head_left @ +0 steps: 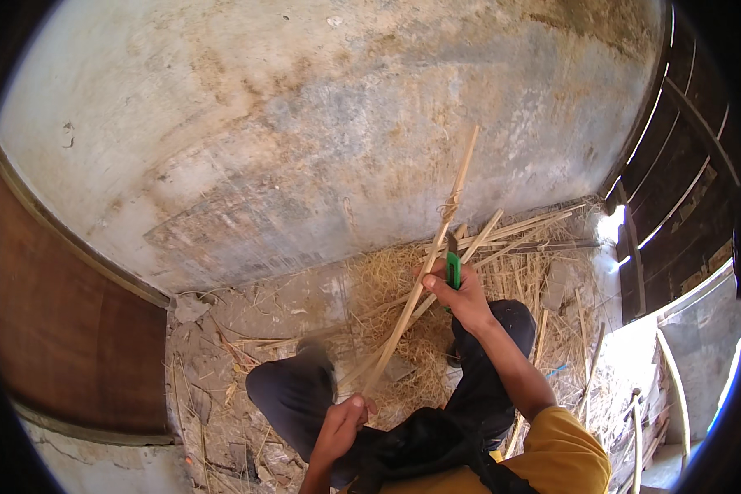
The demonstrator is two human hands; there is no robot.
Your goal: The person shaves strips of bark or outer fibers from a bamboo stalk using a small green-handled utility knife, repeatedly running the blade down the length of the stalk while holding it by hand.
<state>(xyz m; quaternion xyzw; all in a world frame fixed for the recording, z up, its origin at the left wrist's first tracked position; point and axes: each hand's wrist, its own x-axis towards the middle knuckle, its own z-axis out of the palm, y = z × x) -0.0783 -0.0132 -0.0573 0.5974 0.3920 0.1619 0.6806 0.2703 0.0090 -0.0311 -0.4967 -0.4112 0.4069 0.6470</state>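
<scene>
A long, pale bamboo-like strip (407,315) slants from my lap up in front of the wall, with thin curled shavings clinging to its upper part. At its near end, my left hand (343,424) is closed round the strip. Higher up, my right hand (467,298) grips a green utility knife (453,269), its blade pointing away from me. The right thumb also presses on the strip. Between my bent knees lies a heap of fine curly shavings (420,360).
Several pale strips (519,233) lie at the wall's foot, beyond my right hand. A stained plaster wall (346,148) rises ahead. A brown wooden panel (74,313) stands at the left, and dark slatted boards (675,173) are at the right. Debris litters the floor (222,370).
</scene>
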